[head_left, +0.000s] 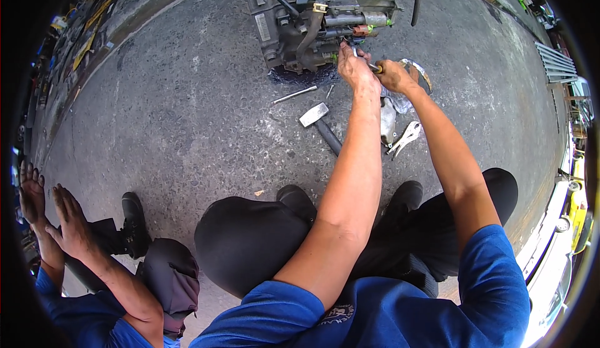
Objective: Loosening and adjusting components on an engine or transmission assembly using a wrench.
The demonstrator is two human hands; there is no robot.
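Note:
A dark, greasy gearbox-like vehicle unit (pixel 294 29) with hoses and connectors lies on the ground ahead of me. At its near right side, my left hand (pixel 355 70) is closed around the metal shaft of a screwdriver-like tool, close to an orange-brown connector (pixel 362 30). My right hand (pixel 395 77) grips the handle end of this screwdriver (pixel 376 69), which shows yellow and black. Its tip is hidden behind my left fingers. Below my hands lie a hammer (pixel 314 115) with a dark handle, a metal rod (pixel 294 95) and locking pliers (pixel 407 137).
A silvery metal part (pixel 388 121) and a round-edged piece (pixel 420 73) lie beside my right forearm. At lower left, another person crouches close by with both hands (pixel 72 226) raised. Metal bars (pixel 555 62) stand at the far right, with vehicles beyond.

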